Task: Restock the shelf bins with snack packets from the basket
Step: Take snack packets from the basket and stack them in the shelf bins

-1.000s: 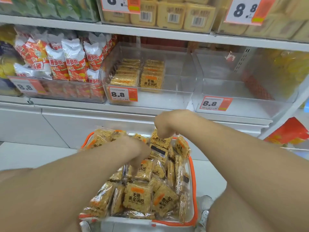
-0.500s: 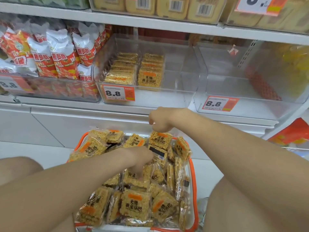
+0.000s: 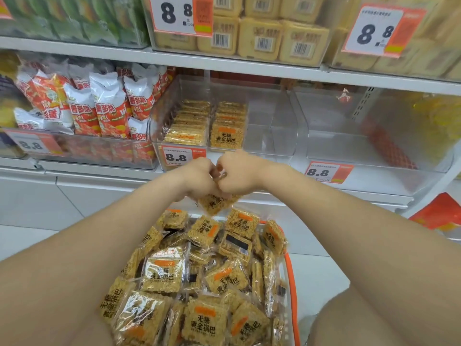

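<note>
While the left hand (image 3: 199, 178) and the right hand (image 3: 239, 176) meet knuckle to knuckle above the far end of the basket (image 3: 292, 283), both have their fingers curled tight and together grip a snack packet (image 3: 219, 202), a yellow rice-crisp square with black lettering that hangs tilted just below the fists; whether more packets are bunched inside the grip cannot be told. The basket, white-walled with an orange rim, sits low between the person's arms and is heaped with loose packets (image 3: 204, 323) of the same kind, lying flat, on edge and overlapping. Straight beyond the hands, on the lower shelf, stands the clear middle bin (image 3: 269, 136), where two neat rows of matching packets (image 3: 225, 136) fill its left part and the right part is bare. Its price tag (image 3: 183, 157) reads 8.8 and shows just above the left hand. To the right stands another clear bin (image 3: 361, 151), and to the left a bin of red-and-white bags (image 3: 107, 113).
</note>
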Motion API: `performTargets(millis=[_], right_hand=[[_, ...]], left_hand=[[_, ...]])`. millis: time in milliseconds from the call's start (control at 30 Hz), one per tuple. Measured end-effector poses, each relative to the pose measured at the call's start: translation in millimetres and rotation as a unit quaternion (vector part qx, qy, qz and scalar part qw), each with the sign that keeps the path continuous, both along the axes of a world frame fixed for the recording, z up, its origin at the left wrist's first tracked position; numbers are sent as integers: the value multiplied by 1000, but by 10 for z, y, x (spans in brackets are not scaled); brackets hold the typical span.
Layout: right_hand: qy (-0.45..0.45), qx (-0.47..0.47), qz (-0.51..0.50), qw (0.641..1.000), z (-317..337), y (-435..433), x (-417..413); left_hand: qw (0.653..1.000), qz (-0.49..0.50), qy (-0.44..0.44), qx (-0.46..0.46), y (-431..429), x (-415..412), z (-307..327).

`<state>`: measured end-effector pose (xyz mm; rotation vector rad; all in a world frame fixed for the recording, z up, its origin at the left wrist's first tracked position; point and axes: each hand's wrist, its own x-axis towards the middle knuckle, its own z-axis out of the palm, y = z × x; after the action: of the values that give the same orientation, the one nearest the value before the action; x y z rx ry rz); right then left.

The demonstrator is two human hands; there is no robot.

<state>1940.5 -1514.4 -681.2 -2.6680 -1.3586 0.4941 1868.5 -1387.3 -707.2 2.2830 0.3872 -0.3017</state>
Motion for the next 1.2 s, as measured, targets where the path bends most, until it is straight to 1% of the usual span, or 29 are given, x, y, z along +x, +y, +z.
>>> performTargets(millis=[100,167,267,367,500,600,667,733,767,833,900,967,1033,1200], right_hand=[[18,103,-37,994,155,-71,69],[34,183,-76,980,197,-131,114],[49,272,-119,954,207,-186,170],[58,313,-133,939,195,-207,210],[54,359,-113,925,191,-194,222],[48,383,-116,915,176,-175,332],[36,401,-128,906,149,-156,480],[7,396,-144,907,93,-111,668],[-9,375,-155,914,49,-71,783],[-36,304,-184,934,-12,-50,930],[-29,248,-210,945,-58,-16,1054],[-9,206,-236,950,-86,30,1160],[-20,181,-258,949,-115,104,1265],[-41,197,-296,934,-181,335,1310]], left_hand=[[994,65,-77,-46,107,-34,210],[986,98,-122,-64,172,-57,361],[980,101,-159,-64,243,-73,521],[973,95,-204,-51,265,-89,586],[956,130,-259,-45,311,-45,546],[941,147,-296,-65,348,100,518],[938,152,-312,-28,374,225,510],[943,146,-292,67,408,351,454],[944,139,-274,118,438,407,413],[947,112,-231,194,466,462,316],[946,91,-192,244,516,507,233],[944,77,-169,274,563,551,196],[943,56,-159,287,603,591,183],[945,12,-141,296,684,625,159]])
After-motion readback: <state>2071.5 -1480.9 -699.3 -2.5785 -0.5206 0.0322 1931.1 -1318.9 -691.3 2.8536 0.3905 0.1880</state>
